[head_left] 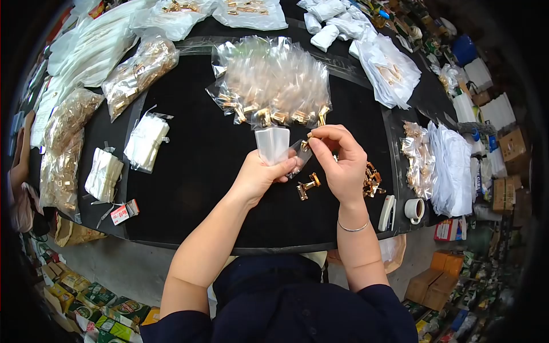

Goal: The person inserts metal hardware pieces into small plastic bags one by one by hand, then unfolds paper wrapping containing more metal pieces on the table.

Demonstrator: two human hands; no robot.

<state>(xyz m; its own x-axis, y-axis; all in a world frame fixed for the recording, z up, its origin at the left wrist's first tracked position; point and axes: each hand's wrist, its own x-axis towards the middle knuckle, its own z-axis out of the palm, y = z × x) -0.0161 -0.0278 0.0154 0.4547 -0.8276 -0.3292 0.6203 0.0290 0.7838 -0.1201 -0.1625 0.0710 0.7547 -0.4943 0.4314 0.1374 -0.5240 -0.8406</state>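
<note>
My left hand (258,173) is closed around a stack of small clear plastic bags (272,144), with the thumb across the lower part. One bag of the stack (298,160) sticks out to the right. My right hand (344,163) pinches a small gold-coloured metal piece (305,145) between thumb and fingertips at this bag's upper end. How far the piece is inside the bag I cannot tell. Just below lie loose gold-coloured metal pieces (309,186). More of them (373,180) lie to the right, partly behind my right wrist. Beyond my hands spreads a heap of filled clear bags (274,80).
A stapler (388,213), a white cup (414,211) and a bag of gold pieces (417,160) stand at the right. At the left are bundles of bags (147,141), a red-and-white box (124,212) and big filled bags (64,154). White packets (326,28) lie far back.
</note>
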